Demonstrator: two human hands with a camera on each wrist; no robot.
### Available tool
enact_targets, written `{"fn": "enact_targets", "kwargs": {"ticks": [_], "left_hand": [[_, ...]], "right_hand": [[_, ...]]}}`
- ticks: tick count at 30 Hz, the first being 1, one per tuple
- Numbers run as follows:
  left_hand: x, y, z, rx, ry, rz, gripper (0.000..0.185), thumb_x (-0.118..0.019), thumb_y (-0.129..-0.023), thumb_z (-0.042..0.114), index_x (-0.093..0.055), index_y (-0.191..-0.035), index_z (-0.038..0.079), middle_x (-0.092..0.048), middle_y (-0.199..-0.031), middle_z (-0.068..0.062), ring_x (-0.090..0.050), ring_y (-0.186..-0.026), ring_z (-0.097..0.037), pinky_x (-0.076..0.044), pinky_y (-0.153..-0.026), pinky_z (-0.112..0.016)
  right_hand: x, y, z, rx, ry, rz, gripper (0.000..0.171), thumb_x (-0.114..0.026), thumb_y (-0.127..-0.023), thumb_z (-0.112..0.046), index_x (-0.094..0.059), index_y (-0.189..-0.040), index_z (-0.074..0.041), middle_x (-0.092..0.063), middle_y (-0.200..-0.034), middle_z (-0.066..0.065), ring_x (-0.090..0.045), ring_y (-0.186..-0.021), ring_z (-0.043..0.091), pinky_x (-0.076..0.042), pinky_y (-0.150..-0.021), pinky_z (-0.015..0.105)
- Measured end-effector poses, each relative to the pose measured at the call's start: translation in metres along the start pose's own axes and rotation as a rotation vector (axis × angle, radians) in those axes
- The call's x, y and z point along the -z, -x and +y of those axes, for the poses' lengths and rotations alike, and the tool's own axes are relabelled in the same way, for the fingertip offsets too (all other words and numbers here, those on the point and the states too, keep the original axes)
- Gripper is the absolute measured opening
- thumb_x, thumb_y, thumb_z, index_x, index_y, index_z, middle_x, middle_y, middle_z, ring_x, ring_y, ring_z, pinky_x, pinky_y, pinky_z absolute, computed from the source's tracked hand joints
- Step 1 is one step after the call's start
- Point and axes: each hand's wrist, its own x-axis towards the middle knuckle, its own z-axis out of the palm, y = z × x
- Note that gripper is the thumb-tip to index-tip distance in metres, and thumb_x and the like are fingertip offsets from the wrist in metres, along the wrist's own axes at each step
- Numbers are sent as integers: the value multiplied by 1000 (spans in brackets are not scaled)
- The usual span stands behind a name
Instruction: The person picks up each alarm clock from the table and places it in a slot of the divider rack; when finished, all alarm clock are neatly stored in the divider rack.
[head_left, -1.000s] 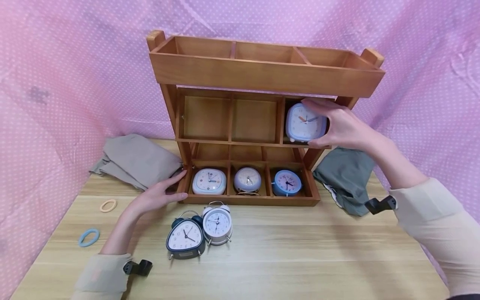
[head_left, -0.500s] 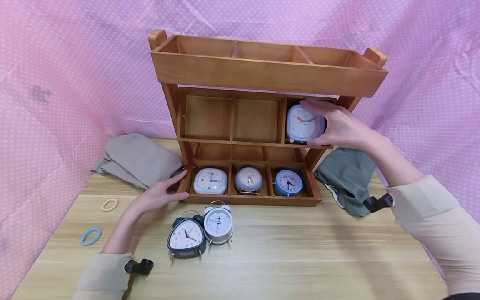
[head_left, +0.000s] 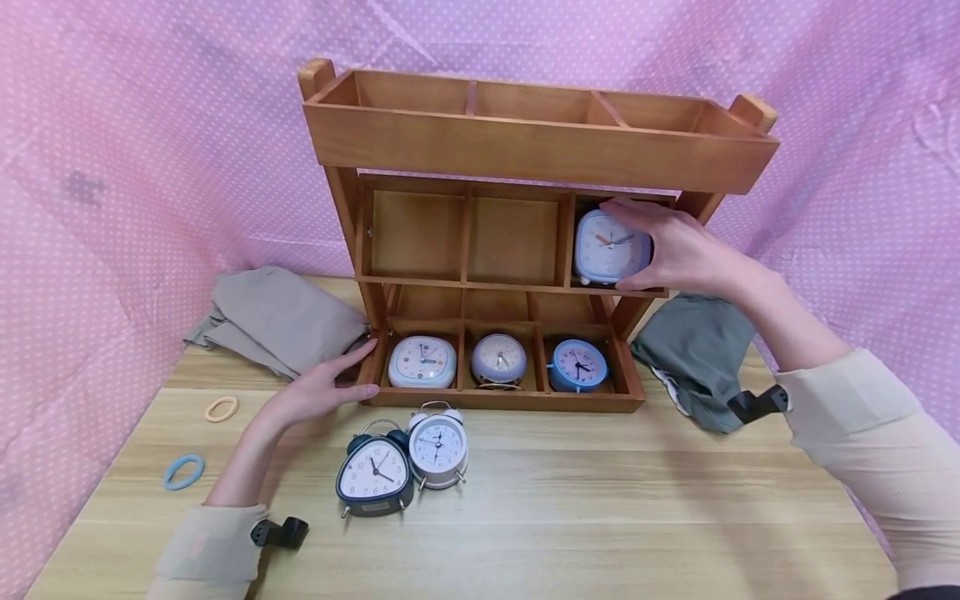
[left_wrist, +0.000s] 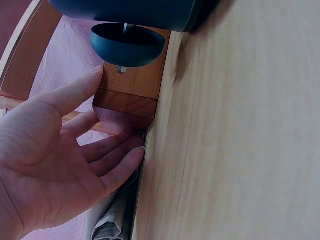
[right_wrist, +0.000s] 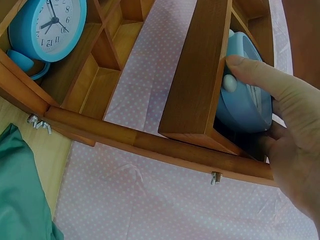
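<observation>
The right hand (head_left: 678, 250) grips the square clock (head_left: 609, 245), fingers curled over its top and side and the thumb beneath, inside the right compartment of the middle shelf of the rack (head_left: 525, 150). In the right wrist view the fingertips (right_wrist: 250, 70) press against the clock body (right_wrist: 240, 107), which sits partly past the shelf's front edge. The left hand (head_left: 315, 390) lies open, fingers straight, against the lower left corner of the rack; the left wrist view shows the fingers (left_wrist: 112, 167) touching the corner block (left_wrist: 127, 97).

Hazards, as judged from this position:

- Clock not fully seated. If the grip opens while the clock overhangs the shelf lip, it may tip forward and fall onto the bottom tray, striking the round blue clock (head_left: 577, 365) below.
- Tight clearance. The top tray hangs close over the knuckles; lifting the hand sharply may knock the tray or jolt the rack.
- Rack shift. Pushing the clock backwards loads the frame. If the left hand stops bracing, the rack may slide on the table (head_left: 600, 517).
- Loose clocks. Two bell clocks (head_left: 401, 462) stand just in front of the rack; a forward jolt may topple them.
- Cloth. The green cloth (head_left: 693, 354) lies beside the right leg, under the forearm, and a sleeve may drag it
</observation>
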Motion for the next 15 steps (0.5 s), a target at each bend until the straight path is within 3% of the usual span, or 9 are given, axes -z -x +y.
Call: {"fn": "enact_targets", "kwargs": {"ticks": [7, 15], "left_hand": [[0, 0, 0, 7, -4, 6, 83, -63, -99, 53, -23, -165, 25, -25, -168, -26, -26, -152, -54, -26, -120, -73], [0, 0, -1, 7, -5, 3, 83, -63, -99, 52, -23, -165, 24, -25, -168, -26, -26, -152, -54, -26, -120, -72]], "right_hand": [[2, -1, -2, -17, -4, -34, 101, -95, -70, -22, -44, -156, -11, -48, -157, 20, -55, -129, 38, -46, -104, 56], [0, -2, -1, -15, -15, -35, 99, -94, -70, -21, -45, -155, -10, -55, -148, 22, -58, -121, 37, -48, -100, 55]]}}
